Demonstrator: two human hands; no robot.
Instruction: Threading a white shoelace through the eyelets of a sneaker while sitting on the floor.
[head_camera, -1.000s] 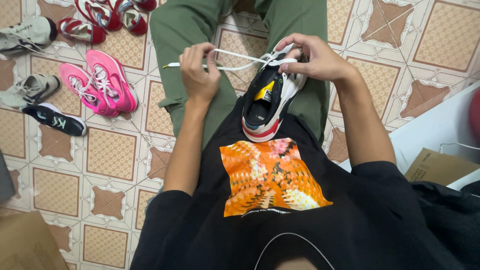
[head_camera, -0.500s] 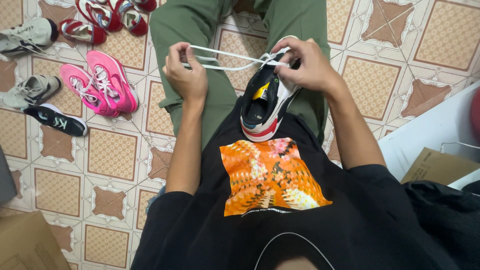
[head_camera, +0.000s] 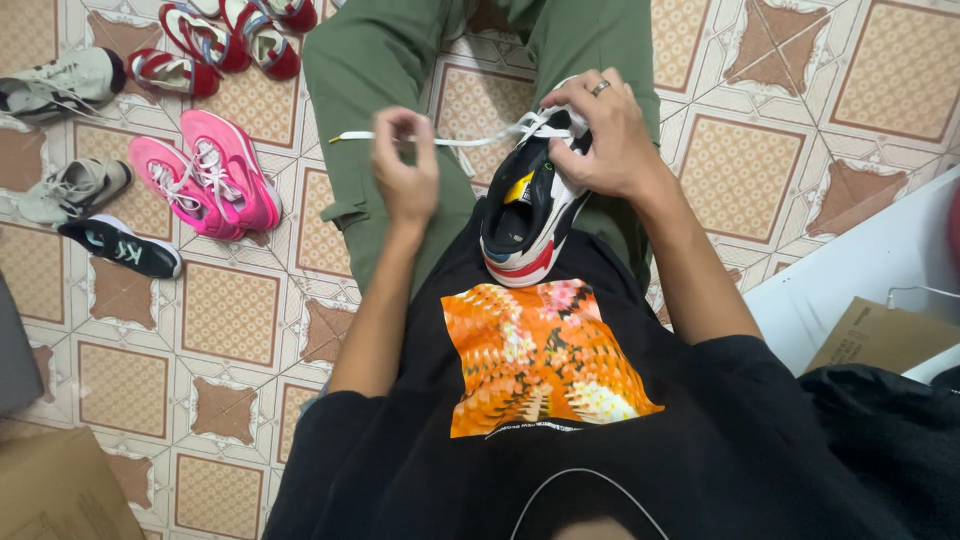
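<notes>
Head view: left hand (head_camera: 405, 180) pinching white lace (head_camera: 440, 140); right hand (head_camera: 605, 135) clasping sneaker (head_camera: 525, 215); pink shoes (head_camera: 210, 185) well apart leftward

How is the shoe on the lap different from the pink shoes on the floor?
The lap shoe is black and white with a red sole edge; the pink shoes are bright pink. The lap shoe is single, steadied by the right hand while the left hand pulls its white lace; the pink shoes lie as an untouched pair. Both have white laces.
</notes>
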